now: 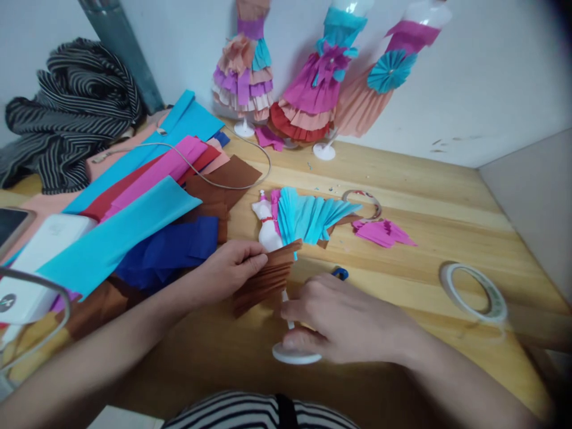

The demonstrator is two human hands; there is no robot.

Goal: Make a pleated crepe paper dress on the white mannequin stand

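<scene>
Left grip (235,267): pinching pleated brown paper (268,280), doll (270,234) at its 12 o'clock | right grip (326,319): at white stand (295,358), closure unclear | we should pinch lightly, keeping pleats even

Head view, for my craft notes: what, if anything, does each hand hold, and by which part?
The left hand pinches the pleated brown paper by its edge; the right hand appears to grip the white stand low on its stem.
</scene>
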